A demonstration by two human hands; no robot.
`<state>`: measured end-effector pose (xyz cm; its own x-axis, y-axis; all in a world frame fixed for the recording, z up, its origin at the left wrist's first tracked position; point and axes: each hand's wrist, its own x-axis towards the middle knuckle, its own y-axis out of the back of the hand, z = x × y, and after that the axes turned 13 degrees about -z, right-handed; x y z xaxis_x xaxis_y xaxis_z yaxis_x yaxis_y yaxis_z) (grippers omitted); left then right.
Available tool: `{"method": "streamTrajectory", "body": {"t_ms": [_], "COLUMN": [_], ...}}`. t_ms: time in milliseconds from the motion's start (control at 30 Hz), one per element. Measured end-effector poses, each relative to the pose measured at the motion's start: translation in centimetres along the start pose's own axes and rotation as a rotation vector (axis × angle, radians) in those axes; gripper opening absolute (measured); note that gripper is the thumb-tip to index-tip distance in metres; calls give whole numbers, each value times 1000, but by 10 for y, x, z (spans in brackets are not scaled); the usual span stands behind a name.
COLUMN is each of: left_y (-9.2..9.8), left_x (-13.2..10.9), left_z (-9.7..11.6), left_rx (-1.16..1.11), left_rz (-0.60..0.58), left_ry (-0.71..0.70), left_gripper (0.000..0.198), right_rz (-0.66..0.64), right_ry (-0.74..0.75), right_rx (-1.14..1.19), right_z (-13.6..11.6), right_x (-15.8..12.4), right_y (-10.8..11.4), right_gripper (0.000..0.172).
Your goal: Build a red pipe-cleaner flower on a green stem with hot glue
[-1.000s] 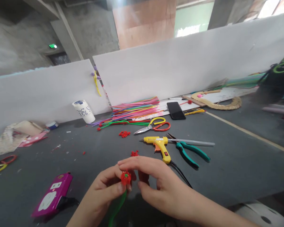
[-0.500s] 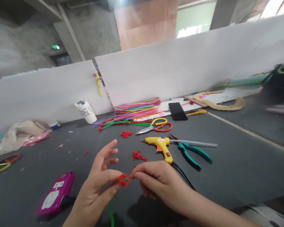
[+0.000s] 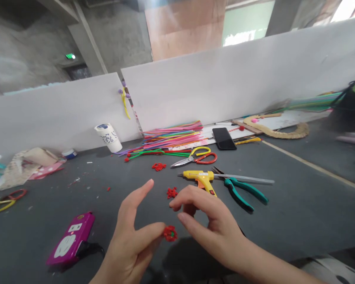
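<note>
As I look across the dark counter (image 3: 298, 193) from my end, my largest worry is the yellow glue gun (image 3: 204, 177): the right hand (image 3: 217, 221) covers part of its handle in view, so a careless sweep could jog it, though I cannot tell whether they touch. Next, the nearer red cluster (image 3: 172, 192), just left of the gun, lies beside the right fingertips and could be scattered by a brush of them. Smallest, the red flower head (image 3: 170, 233) might crush or slip if the left hand (image 3: 136, 238) pinches too hard or too lightly; that grip holds it at the thumb tip, nearer me than the gun. The right grip is parted, its gap narrow, nothing visible inside.

Counting down in size, I make it one bundle of chenille stems (image 3: 174, 136) beyond the gun, too dense to number; one gun; one pair of teal pliers (image 3: 250, 190) right of it; two pairs of scissors, one just beyond it (image 3: 195, 158), one far left; one magenta case (image 3: 72, 238) well left; one phone (image 3: 224, 139) beyond; two red clusters; one flower head.
</note>
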<state>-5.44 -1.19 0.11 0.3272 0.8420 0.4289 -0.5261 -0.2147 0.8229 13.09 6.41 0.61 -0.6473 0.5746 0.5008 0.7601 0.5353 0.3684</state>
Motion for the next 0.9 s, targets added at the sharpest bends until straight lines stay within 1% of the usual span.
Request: {"method": "streamTrajectory", "body": {"t_ms": [67,167,233,333,467,533,600,733,900], "left_y": [3,6,7,3,-7,-12,-16,-19,-20], "left_x": [-1,0,1,1,1,1,3,7,11], "left_z": [0,0,2,5,12,15,18,22,26], "left_rx": [51,103,106,113,80,42,16,-50,-199], "left_rz": [36,25,30,65,142,204,238,246,215], "left_ry": [-21,-91,-123,-126,-75,-41,-35,-26,22], "left_gripper": [28,33,35,36,35,32,30,31,30], "right_rz": [36,41,50,73,69,74,80,102,111], "right_ry": [126,211,226,226,227,244,265,263,288], "right_rx": [-80,-170,-194,-224,-307,-355,-391,-398,-434], "right_z": [-5,-10,-12,-13,-13,-13,-13,-12,-12], "right_x": [-4,-8,-9,-10,-12,-13,-13,-13,-12], "right_y": [0,-1,-1,-2,-2,-3,-4,-7,-6], "right_gripper": [20,24,24,21,20,20,20,19,18]}}
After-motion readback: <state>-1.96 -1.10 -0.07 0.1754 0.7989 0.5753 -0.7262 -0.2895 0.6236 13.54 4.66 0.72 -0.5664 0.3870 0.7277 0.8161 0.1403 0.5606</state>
